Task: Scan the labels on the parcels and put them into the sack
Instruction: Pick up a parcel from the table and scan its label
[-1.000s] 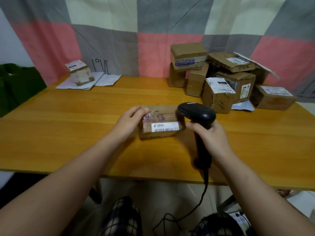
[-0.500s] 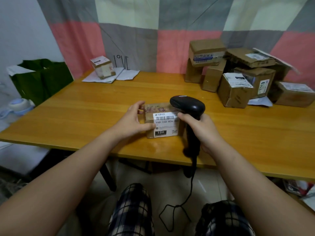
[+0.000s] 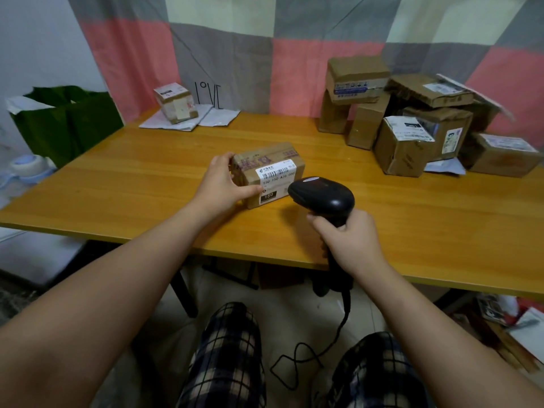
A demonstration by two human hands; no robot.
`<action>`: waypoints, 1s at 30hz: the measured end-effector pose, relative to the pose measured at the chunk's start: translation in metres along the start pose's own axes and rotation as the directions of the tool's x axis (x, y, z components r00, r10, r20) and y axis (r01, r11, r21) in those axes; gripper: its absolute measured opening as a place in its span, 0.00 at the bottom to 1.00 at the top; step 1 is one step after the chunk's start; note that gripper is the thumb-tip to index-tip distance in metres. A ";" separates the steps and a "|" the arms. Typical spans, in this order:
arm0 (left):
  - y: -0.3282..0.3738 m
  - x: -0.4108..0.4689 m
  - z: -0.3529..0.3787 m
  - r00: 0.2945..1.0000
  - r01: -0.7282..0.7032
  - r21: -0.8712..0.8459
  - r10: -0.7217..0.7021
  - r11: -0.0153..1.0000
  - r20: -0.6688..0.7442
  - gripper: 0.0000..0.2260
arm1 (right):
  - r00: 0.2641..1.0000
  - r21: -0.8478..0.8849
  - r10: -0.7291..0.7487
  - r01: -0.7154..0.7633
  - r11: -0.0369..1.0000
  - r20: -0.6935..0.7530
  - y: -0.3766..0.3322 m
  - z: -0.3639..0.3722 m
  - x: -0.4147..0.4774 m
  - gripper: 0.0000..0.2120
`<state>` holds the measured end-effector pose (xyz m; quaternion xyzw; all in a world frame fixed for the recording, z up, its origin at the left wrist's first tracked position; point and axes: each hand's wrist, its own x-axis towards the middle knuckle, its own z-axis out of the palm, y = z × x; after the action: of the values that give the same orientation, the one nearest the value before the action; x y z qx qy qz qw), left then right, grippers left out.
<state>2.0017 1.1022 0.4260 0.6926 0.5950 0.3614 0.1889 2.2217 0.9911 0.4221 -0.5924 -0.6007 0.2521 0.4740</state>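
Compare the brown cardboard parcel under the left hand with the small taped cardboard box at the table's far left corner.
The brown cardboard parcel is gripped by the left hand; the small taped cardboard box stands untouched. The parcel is wide and low; the small box is nearly cubic, on white mailers. Both carry white labels.

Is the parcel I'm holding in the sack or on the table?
Out: the parcel rests on the table, gripped by the left hand, far from the green sack.
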 end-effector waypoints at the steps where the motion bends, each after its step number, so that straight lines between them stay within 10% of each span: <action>1: 0.000 0.001 0.000 1.000 -0.001 -0.002 0.001 1.000 -0.003 0.44 | 1.000 -0.002 -0.007 0.007 1.000 0.001 -0.001 0.000 0.000 0.16; 17: 0.000 0.007 0.003 1.000 -0.007 0.021 0.007 1.000 -0.012 0.44 | 1.000 -0.066 -0.020 0.021 0.998 0.012 -0.009 -0.003 0.001 0.10; 30: -0.019 -0.132 -0.066 0.952 0.098 -0.207 -0.153 0.973 -0.266 0.43 | 0.939 0.287 -0.154 0.064 0.956 0.307 -0.046 0.048 -0.041 0.07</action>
<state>1.9372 0.9686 0.4204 0.5736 0.6212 0.4985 0.1911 2.1519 0.9566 0.4307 -0.4372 -0.6624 0.3999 0.4585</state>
